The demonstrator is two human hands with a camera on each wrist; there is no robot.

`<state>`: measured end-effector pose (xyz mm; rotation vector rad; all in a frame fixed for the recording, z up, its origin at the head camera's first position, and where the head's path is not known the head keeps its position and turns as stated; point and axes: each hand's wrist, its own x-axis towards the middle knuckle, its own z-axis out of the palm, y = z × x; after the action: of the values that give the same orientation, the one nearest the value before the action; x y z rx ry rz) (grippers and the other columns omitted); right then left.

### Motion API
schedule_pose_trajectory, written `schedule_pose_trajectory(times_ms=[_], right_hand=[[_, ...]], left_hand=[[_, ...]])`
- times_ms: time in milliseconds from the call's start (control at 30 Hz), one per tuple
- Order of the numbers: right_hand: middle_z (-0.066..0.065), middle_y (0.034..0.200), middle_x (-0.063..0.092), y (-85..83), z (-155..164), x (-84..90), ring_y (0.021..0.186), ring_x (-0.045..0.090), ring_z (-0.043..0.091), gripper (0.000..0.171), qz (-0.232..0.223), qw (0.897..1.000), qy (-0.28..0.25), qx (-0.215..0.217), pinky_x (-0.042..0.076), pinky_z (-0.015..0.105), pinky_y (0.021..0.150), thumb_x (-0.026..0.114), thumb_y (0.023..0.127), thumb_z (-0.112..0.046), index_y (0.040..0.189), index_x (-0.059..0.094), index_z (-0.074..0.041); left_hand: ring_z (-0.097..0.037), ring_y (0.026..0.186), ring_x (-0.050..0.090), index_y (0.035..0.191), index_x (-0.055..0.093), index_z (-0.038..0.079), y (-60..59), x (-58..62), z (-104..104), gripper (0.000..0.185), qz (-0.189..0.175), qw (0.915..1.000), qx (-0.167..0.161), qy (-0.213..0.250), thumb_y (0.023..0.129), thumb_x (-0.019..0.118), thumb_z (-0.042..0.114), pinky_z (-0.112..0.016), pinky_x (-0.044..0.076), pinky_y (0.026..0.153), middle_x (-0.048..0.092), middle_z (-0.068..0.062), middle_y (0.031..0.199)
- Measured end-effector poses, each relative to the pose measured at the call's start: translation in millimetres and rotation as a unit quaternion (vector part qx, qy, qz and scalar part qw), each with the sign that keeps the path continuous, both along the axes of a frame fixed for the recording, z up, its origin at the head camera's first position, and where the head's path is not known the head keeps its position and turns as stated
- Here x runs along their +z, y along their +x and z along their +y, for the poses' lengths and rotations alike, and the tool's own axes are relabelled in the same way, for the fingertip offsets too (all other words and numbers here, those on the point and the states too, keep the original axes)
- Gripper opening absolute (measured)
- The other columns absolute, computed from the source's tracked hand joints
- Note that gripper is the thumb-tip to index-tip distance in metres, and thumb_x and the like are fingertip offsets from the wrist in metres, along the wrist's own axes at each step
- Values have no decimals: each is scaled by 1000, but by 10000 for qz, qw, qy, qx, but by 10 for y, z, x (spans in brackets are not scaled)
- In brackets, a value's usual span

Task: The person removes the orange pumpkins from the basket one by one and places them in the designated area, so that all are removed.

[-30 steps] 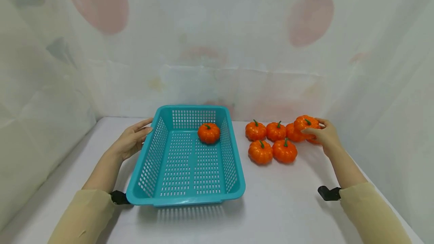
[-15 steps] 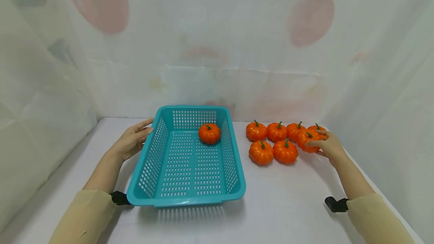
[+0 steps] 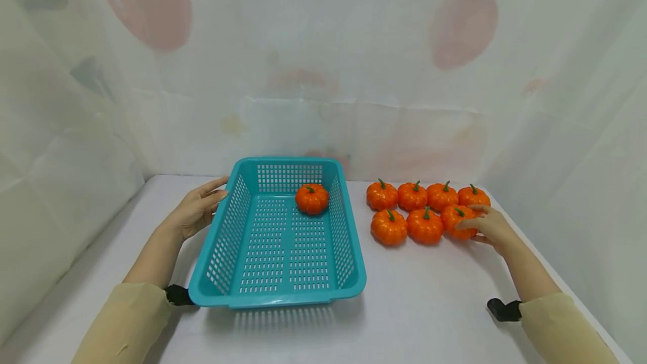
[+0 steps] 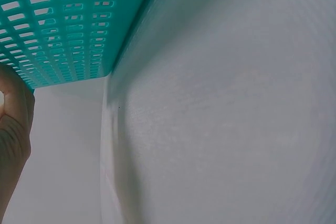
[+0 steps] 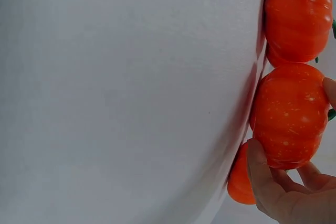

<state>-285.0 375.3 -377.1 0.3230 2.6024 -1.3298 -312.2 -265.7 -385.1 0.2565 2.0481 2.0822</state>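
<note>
My right hand (image 3: 490,226) holds a small orange pumpkin (image 3: 452,222) by its right side, at the right end of the front row. In the right wrist view, the fingers and thumb sit around this pumpkin (image 5: 290,116), and the pumpkin is close over the table. Two more pumpkins stand left of it in that row, the nearest one (image 3: 425,226) right beside it. My left hand (image 3: 194,209) rests against the left rim of a turquoise plastic basket (image 3: 202,274), fingers fairly straight. One pumpkin (image 3: 311,199) lies inside, toward the basket's far right corner.
Behind the front row stands a back row of several pumpkins, from a left one (image 3: 381,195) to a right one (image 3: 474,196). The white table (image 3: 419,308) meets a pale printed curtain (image 3: 404,72) behind and at both sides.
My right hand has brought its pumpkin forward and down from above the back row to the front row's right end. The left hand and basket have stayed in place.
</note>
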Motion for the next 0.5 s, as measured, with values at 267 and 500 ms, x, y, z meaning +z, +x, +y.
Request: schedule_pose_trajectory(times_ms=[267,500], right_hand=[[33,153,26,-2,32,-60,111,56,27,90,-39,10000,-20,0,59,35,91,70,89,-30,153,17,7],[32,151,28,-5,49,-70,113,54,29,91,-114,9999,-62,-9,58,37,93,69,90,-30,153,16,7]], left_hand=[[-4,83,68,159,14,7,-5,-4,-5,69,-3,10000,-9,21,103,53,19,-22,59,72,63,6,105],[-4,83,68,159,14,7,-4,-3,-6,69,-4,10000,-20,17,103,53,19,-22,59,72,63,7,105]])
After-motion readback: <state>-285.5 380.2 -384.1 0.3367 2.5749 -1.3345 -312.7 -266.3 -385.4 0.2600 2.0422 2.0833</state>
